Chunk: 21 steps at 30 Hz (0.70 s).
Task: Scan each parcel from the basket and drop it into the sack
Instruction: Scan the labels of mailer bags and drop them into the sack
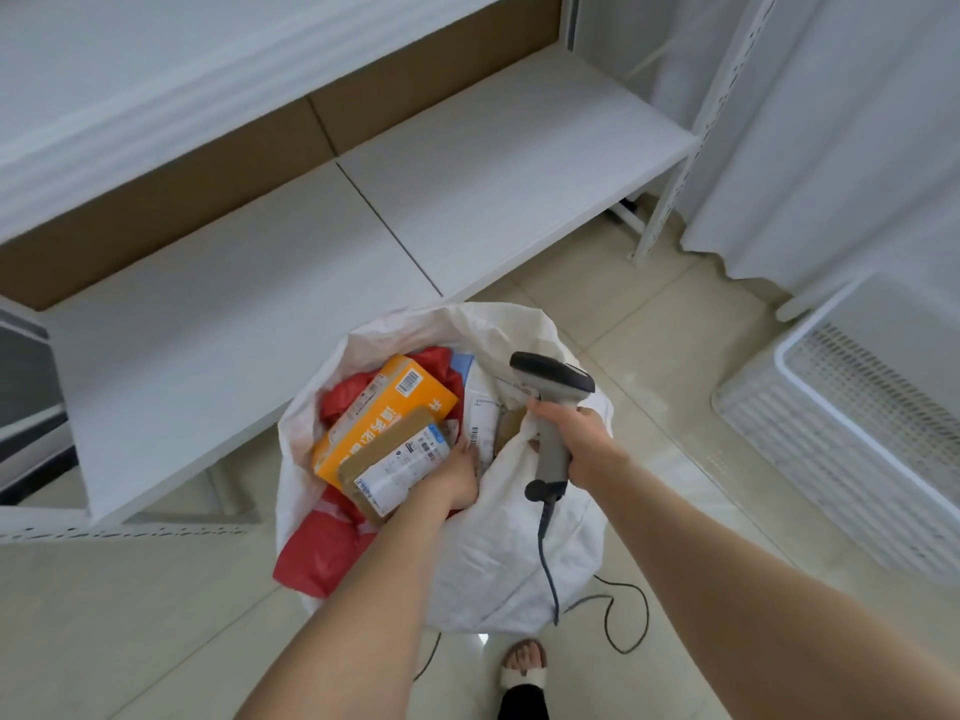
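A white woven sack [498, 553] stands open on the floor, holding an orange box [363, 423], red mailers [317, 553] and a white mailer [485, 407]. My left hand [454, 478] reaches into the sack's mouth and holds a small brown cardboard parcel [392, 467] with a white label, lying on top of the orange box. My right hand [576, 439] grips the handle of a grey barcode scanner [550, 387] over the sack's right rim, its head pointing left. The white slatted basket [852, 439] stands at the right; its inside shows no parcels.
White shelving [363, 236] with a brown back panel runs behind the sack. A white curtain [831, 148] hangs at the upper right. The scanner's dark cable [623, 621] loops across the tiled floor by my sandalled foot [524, 667].
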{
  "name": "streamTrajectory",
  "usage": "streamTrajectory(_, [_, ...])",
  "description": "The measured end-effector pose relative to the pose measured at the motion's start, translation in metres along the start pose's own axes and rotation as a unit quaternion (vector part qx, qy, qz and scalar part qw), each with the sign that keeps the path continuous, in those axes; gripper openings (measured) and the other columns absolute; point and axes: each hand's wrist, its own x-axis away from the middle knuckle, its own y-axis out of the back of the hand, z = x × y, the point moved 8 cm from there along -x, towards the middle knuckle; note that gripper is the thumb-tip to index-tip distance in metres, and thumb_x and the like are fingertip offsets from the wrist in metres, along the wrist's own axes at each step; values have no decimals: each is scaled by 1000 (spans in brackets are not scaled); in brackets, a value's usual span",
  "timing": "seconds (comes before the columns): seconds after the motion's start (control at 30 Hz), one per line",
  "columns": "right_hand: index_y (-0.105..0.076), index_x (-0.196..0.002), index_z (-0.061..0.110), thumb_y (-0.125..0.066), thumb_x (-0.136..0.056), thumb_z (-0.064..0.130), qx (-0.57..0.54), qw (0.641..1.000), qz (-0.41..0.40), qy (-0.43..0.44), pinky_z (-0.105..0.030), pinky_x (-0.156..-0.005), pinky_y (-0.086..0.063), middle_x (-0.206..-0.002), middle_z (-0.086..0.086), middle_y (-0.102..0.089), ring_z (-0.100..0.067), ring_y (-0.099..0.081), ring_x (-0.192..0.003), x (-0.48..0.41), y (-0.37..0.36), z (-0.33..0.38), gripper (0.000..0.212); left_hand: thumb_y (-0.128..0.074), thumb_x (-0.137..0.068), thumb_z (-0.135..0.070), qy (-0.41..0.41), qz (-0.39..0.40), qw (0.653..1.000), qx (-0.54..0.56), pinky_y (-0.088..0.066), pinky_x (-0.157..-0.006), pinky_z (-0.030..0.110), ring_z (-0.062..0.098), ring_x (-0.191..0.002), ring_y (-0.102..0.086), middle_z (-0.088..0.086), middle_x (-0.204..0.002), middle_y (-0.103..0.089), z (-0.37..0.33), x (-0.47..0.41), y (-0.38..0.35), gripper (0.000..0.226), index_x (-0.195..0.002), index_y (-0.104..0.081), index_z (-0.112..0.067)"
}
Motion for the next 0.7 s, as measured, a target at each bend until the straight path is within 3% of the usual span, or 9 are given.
streamTrajectory(0.1, [-57, -89, 5, -72, -84, 14, 22, 1000, -8, 1, -34, -62, -52, -81, -10, -60, -23, -59, -70, 4, -5, -8, 19, -51, -94, -17, -3, -1, 999, 38, -29, -113, 39, 30, -138, -32, 11, -155, -25, 9, 14, -3, 63, -150, -24, -13])
streamTrajectory(0.2, [-53, -106, 5, -70, -86, 16, 40, 999, -12, -16, -42, -76, -52, -94, -13, -61, -26, -60, -81, 15, 0, -21, 28, -31, -98, -1, -3, 8, 998, 63, -38, -106, 37, 29, -132, -41, 11, -154, -30, 12, 30, -6, 55, -150, -28, -17])
streamTrajectory(0.3, [-51, -109, 6, -70, -87, 20, 47, 999, -22, -9, -45, -87, -52, -102, -14, -60, -26, -59, -87, 30, 14, -28, 32, -31, -97, -4, 13, -32, 995, 89, -49, -82, 31, 25, -107, -57, 8, -149, -39, 16, 45, 3, 52, -145, -40, -21])
streamTrajectory(0.4, [-52, -99, 7, -70, -88, 18, 35, 999, -26, -4, -42, -83, -51, -96, -12, -58, -23, -56, -80, 48, 29, -35, 24, -35, -97, -8, 49, -96, 985, 133, -40, -101, 31, 27, -129, -45, 8, -149, -39, 18, 67, 11, 45, -139, -48, -16])
streamTrajectory(0.57, [-53, -109, 4, -73, -85, 20, 5, 999, -48, 4, -38, -76, -45, -89, -10, -54, -21, -52, -75, 69, 46, -59, 35, -45, -95, -20, 148, -214, 938, 230, -45, -96, 36, 31, -118, -54, 9, -131, -54, 53, 108, 13, 34, -126, -54, -11])
streamTrajectory(0.7, [-53, -106, 3, -72, -85, 15, -48, 996, -80, -9, -37, -76, -43, -83, -8, -48, -23, -49, -76, 83, 53, -90, 31, -46, -90, -16, 244, -267, 892, 271, -40, -104, 44, 38, -125, -46, 21, -135, -46, 96, 127, 9, 43, -132, -45, -8])
